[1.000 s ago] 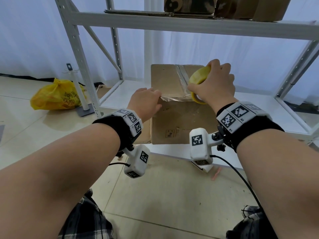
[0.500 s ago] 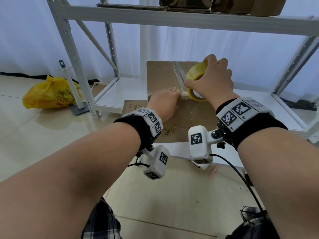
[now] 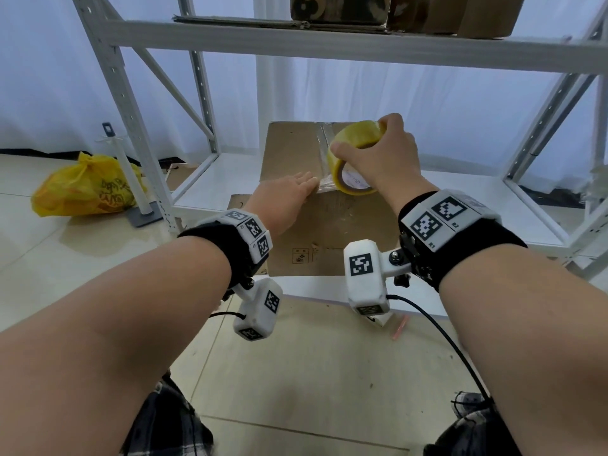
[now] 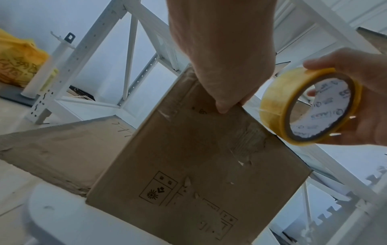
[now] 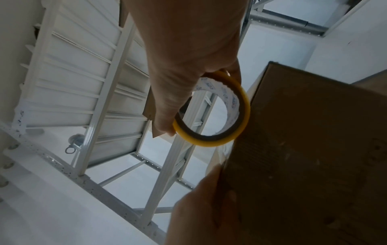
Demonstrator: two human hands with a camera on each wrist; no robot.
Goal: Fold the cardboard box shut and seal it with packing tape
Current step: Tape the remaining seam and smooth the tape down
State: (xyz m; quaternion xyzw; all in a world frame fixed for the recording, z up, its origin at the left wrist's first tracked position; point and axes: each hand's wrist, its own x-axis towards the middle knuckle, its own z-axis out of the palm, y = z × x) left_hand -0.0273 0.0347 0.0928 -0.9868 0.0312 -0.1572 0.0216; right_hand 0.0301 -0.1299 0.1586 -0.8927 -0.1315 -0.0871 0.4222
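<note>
A brown cardboard box (image 3: 332, 232) stands on the low white shelf (image 3: 460, 209), flaps folded shut, with clear tape along the top seam. My right hand (image 3: 378, 162) grips a yellow roll of packing tape (image 3: 353, 149) over the box's top near its front edge; the roll (image 4: 310, 106) shows a white printed core. A strip of tape runs from the roll to the front top edge. There my left hand (image 3: 289, 195) lies flat, fingers straight, pressing on the box edge beside the strip. The right wrist view shows the roll (image 5: 230, 132) just off the box (image 5: 314, 157).
A flat piece of cardboard (image 3: 241, 205) leans at the box's left. White rack uprights (image 3: 131, 103) flank the shelf, and an upper shelf (image 3: 329, 37) carries more boxes. A yellow bag (image 3: 85, 189) and a white stand (image 3: 131, 179) sit on the floor left.
My left hand slid right along the box's front top edge to the tape strip and flattened. My right hand kept its grip on the roll above the seam.
</note>
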